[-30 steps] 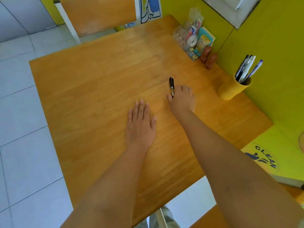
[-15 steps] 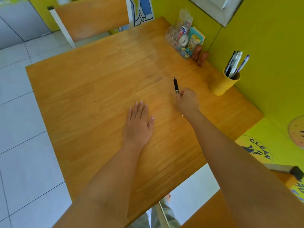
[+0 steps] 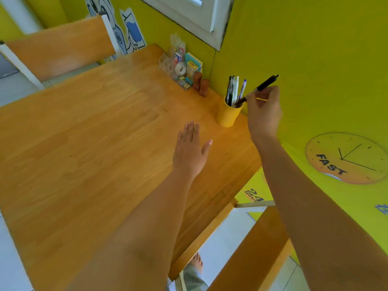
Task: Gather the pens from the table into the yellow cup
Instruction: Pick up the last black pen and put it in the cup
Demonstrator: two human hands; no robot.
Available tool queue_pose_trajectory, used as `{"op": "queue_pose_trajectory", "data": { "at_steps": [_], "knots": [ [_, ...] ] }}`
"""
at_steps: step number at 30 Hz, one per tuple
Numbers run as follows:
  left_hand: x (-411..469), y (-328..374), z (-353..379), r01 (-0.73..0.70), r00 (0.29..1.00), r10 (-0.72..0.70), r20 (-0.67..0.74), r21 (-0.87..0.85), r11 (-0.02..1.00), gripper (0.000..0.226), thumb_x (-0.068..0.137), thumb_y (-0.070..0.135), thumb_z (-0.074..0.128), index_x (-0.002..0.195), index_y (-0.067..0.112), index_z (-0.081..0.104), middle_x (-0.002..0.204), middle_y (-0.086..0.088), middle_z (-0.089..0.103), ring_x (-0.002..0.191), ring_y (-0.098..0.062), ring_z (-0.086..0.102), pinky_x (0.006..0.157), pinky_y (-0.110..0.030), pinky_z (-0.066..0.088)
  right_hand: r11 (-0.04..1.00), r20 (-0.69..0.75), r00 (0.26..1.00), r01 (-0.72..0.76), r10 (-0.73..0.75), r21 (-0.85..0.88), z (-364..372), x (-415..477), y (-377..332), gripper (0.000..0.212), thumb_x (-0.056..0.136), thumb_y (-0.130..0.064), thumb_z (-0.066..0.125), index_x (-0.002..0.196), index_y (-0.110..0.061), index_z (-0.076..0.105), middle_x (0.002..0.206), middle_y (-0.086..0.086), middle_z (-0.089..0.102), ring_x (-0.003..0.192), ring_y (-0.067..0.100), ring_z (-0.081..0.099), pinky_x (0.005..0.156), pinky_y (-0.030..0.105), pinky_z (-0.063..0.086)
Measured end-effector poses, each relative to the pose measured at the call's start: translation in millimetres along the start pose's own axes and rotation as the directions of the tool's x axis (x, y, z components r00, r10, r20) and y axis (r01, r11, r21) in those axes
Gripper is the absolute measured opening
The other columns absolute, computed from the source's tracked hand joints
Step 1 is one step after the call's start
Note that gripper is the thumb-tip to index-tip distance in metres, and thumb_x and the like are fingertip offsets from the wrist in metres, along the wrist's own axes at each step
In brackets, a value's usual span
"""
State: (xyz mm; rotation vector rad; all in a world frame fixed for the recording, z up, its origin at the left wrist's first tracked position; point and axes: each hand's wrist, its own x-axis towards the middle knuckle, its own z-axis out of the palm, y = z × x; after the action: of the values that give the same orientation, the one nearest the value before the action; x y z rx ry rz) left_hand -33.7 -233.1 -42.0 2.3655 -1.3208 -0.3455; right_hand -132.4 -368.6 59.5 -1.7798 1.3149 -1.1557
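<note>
A yellow cup (image 3: 227, 115) stands on the wooden table (image 3: 94, 133) near the green wall, with several pens (image 3: 234, 89) upright in it. My right hand (image 3: 264, 111) is raised beside the cup, to its right, and grips a black pen (image 3: 261, 88) that slants down to the left; its lower tip sits at the cup's rim. My left hand (image 3: 192, 151) lies flat on the table, palm down, fingers together, just in front of the cup and holding nothing.
A clear organiser (image 3: 180, 66) with tape and small stationery sits at the table's far edge, with two brown figures (image 3: 201, 82) beside it. A wooden chair (image 3: 58, 51) stands behind the table. The green wall (image 3: 315, 70) runs close along the right.
My right hand has lifted the black pen off the table and carried it right to the cup's rim. The left hand stays flat. The camera has swung toward the wall.
</note>
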Motion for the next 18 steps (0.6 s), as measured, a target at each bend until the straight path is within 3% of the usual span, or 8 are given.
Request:
{"op": "queue_pose_trajectory", "data": {
  "at_steps": [3, 6, 10, 13, 16, 18],
  "knots": [
    [27.7, 21.4, 6.7, 0.006, 0.999, -0.01, -0.034, -0.125, 0.992, 0.076, 0.099, 0.054, 0.032, 0.156, 0.011, 0.007, 0.166, -0.008, 0.003, 0.153, -0.019, 0.001, 0.125, -0.036, 0.004, 0.999, 0.029, 0.999, 0.04, -0.04, 0.004, 3.0, 15.7, 9.4, 0.021, 0.09, -0.018, 0.062, 0.103, -0.004, 0.054, 0.096, -0.003, 0.064, 0.071, 0.0, 0.059, 0.056, 0.005, 0.039],
    [52.5, 35.8, 12.9, 0.0, 0.999, -0.011, -0.047, -0.221, 0.975, 0.084, 0.095, 0.057, 0.041, 0.157, 0.011, 0.006, 0.166, -0.006, 0.0, 0.153, -0.018, 0.0, 0.125, -0.036, 0.007, 0.99, 0.1, 0.989, 0.116, -0.108, -0.084, 10.8, 30.6, 24.8, 0.019, 0.089, -0.02, 0.063, 0.099, -0.005, 0.056, 0.097, 0.002, 0.068, 0.083, 0.01, 0.06, 0.067, 0.02, 0.045],
    [80.7, 48.2, 19.7, 0.021, 1.0, -0.027, -0.015, -0.333, 0.943, 0.098, 0.087, 0.058, 0.056, 0.157, 0.014, 0.002, 0.166, -0.004, -0.002, 0.153, -0.018, 0.006, 0.124, -0.04, 0.011, 0.915, 0.259, 0.955, 0.227, -0.142, -0.333, 19.8, 48.7, 44.7, 0.019, 0.088, -0.024, 0.059, 0.098, -0.008, 0.063, 0.104, 0.006, 0.07, 0.107, 0.029, 0.056, 0.081, 0.034, 0.041],
    [97.5, 52.6, 22.2, 0.058, 0.998, -0.052, 0.024, -0.427, 0.902, 0.104, 0.083, 0.055, 0.065, 0.157, 0.017, 0.002, 0.166, 0.0, 0.001, 0.152, -0.018, 0.01, 0.123, -0.043, 0.017, 0.816, 0.339, 0.939, 0.244, -0.063, -0.524, 25.0, 54.9, 51.2, 0.026, 0.087, -0.03, 0.059, 0.103, -0.011, 0.066, 0.118, 0.01, 0.064, 0.116, 0.034, 0.049, 0.092, 0.039, 0.038],
    [107.5, 55.2, 23.9, 0.033, 0.999, -0.026, 0.02, -0.513, 0.858, 0.096, 0.082, 0.049, 0.068, 0.156, 0.024, 0.013, 0.163, 0.003, 0.023, 0.148, -0.016, 0.026, 0.115, -0.039, 0.033, 0.815, 0.324, 0.943, 0.243, -0.072, -0.526, 29.2, 54.6, 50.1, 0.043, 0.085, -0.04, 0.062, 0.111, -0.006, 0.061, 0.117, 0.014, 0.06, 0.112, 0.035, 0.049, 0.093, 0.04, 0.039],
    [110.1, 56.4, 23.5, 0.005, 0.999, -0.023, -0.024, -0.578, 0.816, 0.078, 0.084, 0.042, 0.067, 0.151, 0.028, 0.029, 0.148, 0.006, 0.047, 0.135, -0.017, 0.045, 0.099, -0.035, 0.044, 0.867, 0.287, 0.954, 0.218, -0.091, -0.449, 33.7, 54.8, 47.3, 0.057, 0.082, -0.045, 0.066, 0.119, -0.003, 0.054, 0.118, 0.015, 0.059, 0.111, 0.035, 0.05, 0.095, 0.042, 0.041]
  ]
}}
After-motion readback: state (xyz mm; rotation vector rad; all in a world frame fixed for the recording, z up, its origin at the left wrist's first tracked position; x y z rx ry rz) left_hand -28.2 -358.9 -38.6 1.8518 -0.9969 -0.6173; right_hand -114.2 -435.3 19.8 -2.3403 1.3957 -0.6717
